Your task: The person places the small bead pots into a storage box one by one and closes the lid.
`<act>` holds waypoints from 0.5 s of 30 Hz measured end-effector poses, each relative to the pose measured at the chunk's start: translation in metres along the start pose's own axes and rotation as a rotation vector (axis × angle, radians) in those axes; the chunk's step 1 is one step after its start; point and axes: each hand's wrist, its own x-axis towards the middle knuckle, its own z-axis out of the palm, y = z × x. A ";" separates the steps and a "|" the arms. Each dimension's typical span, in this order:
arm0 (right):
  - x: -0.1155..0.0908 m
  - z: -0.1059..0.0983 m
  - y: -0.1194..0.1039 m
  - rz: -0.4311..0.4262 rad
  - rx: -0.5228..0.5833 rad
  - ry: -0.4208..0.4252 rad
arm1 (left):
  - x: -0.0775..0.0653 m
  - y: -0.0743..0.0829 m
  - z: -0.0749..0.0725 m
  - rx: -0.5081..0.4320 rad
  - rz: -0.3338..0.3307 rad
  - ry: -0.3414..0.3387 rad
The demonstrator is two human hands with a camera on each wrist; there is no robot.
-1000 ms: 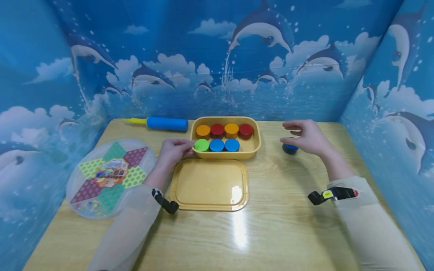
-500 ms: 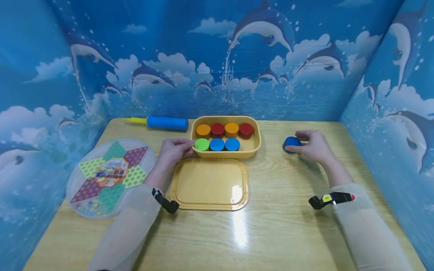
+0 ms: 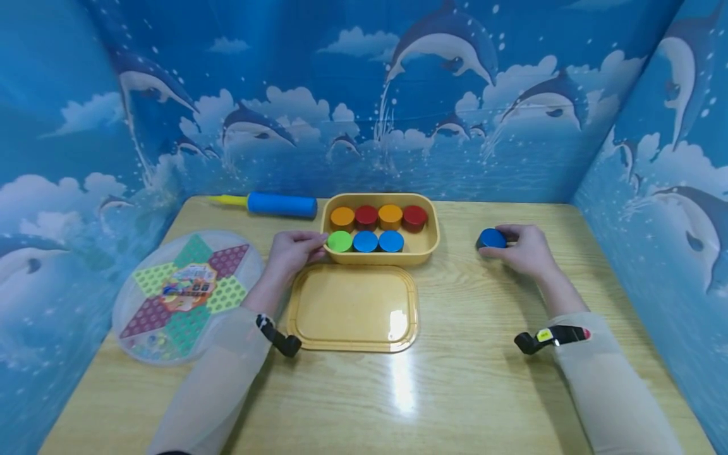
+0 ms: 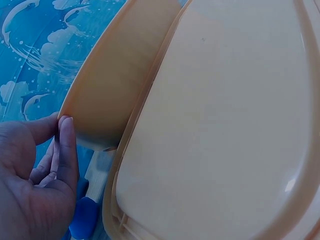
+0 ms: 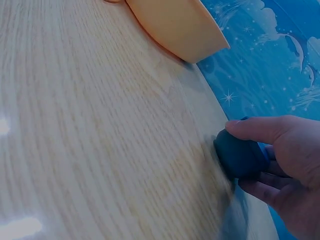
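Observation:
My left hand point(image 3: 290, 254) pinches the left front corner of a yellow plastic box point(image 3: 421, 254), thumb and fingers at its rim in the left wrist view. Inside the box stand several small round tubs: orange, red, a green one point(image 3: 340, 241) and two blue ones. Off to the right, my right hand point(image 3: 529, 251) grips a dark blue round tub point(image 3: 491, 238) between thumb and fingers. In the right wrist view this tub point(image 5: 239, 156) is low over the table or on it; I cannot tell which.
A yellow lid point(image 3: 352, 308) lies flat in front of the box. Farther left are a round Chinese checkers set point(image 3: 188, 297) and a blue hand pump point(image 3: 281, 205) with a yellow nozzle. A dolphin-print backdrop point(image 3: 364, 126) encloses the table's back and sides.
My right hand has come down and closed around the dark blue tub, which now leans or sits slightly differently. My left hand has stayed at the box corner.

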 end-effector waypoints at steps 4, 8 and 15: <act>0.000 -0.004 -0.008 -0.007 0.001 0.004 | -0.001 0.000 0.000 0.006 -0.005 0.000; 0.001 -0.012 -0.024 -0.056 0.037 0.013 | 0.000 0.000 0.000 0.008 0.001 0.001; 0.005 -0.020 -0.059 -0.106 0.099 -0.087 | 0.001 -0.001 -0.001 -0.010 0.018 -0.011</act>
